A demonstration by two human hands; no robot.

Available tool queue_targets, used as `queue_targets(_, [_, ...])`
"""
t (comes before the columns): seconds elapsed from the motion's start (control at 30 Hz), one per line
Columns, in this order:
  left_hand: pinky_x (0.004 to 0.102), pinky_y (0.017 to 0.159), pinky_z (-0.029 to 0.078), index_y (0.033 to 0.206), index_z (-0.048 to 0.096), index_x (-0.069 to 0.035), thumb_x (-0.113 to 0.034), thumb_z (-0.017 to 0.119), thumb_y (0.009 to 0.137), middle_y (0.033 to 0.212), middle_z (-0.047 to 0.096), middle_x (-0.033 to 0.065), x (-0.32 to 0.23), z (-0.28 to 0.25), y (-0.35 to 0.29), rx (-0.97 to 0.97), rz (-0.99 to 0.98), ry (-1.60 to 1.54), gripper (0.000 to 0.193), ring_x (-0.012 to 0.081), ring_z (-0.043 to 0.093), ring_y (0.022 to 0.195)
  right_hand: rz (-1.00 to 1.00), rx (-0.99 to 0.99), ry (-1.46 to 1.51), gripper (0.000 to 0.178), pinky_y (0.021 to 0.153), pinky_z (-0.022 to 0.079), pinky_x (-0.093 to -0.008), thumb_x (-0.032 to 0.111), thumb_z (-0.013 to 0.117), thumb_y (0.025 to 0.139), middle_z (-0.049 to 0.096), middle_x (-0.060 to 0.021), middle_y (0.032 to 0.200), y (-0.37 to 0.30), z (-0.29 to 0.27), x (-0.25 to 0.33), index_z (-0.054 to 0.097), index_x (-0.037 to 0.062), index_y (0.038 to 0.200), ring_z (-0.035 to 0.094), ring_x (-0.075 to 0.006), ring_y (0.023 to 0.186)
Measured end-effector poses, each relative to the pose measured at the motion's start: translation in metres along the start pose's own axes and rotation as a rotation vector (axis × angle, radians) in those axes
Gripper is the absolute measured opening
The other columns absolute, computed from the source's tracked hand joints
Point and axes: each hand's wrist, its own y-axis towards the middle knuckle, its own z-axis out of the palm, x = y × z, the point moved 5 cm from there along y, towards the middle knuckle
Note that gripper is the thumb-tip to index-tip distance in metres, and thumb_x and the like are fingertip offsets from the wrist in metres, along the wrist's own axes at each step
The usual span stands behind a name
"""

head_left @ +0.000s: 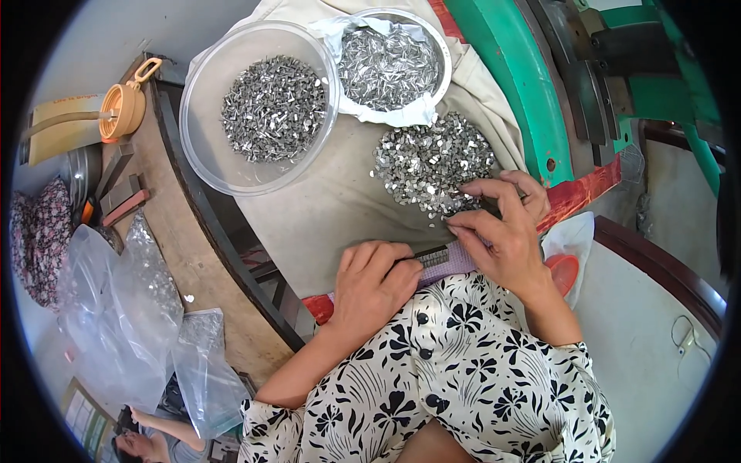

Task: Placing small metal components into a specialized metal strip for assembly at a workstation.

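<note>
Holding dark ridged strip [434,257] in left hand [374,284], with fingers curled over its 8 o'clock end; runs lengthwise toward 2. Lies 7 o'clock from pinch of right hand [508,238]: nearly together at disc pile's 6 o'clock edge [432,202], can't tell if gripping anything.

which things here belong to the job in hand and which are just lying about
Seemingly in use:
left hand
right hand
dark strip
metal pile
clear tub
metal bowl

Probably lying about:
plastic bag
floral cloth
orange cap
</note>
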Motion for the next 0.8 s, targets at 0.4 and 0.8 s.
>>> queue_targets(0.4, [0.0379, 0.081, 0.042, 0.097, 0.066, -0.01, -0.017, 0.078, 0.076, 0.105, 0.06, 0.0027, 0.005, 0.002, -0.002, 0.041, -0.133, -0.082, 0.026, 0.0244, 0.057, 0.095, -0.136, -0.027, -0.034, 0.017, 0.095, 0.027, -0.0409, 0.017, 0.081, 0.065, 0.064, 0.0068, 0.113, 0.008, 0.01, 0.014, 0.073, 0.0203, 0.079, 0.045, -0.0278, 0.118])
queue_targets(0.8, [0.0399, 0.081, 0.042, 0.103, 0.064, -0.009, -0.019, 0.078, 0.077, 0.109, 0.059, 0.0054, 0.007, 0.002, -0.005, 0.09, -0.122, -0.082, 0.031, 0.027, 0.057, 0.098, -0.125, -0.016, 0.078, 0.02, 0.097, 0.029, -0.0413, 0.024, 0.081, 0.067, 0.064, 0.0037, 0.11, -0.017, 0.005, 0.011, 0.077, 0.0241, 0.087, 0.045, -0.0293, 0.114])
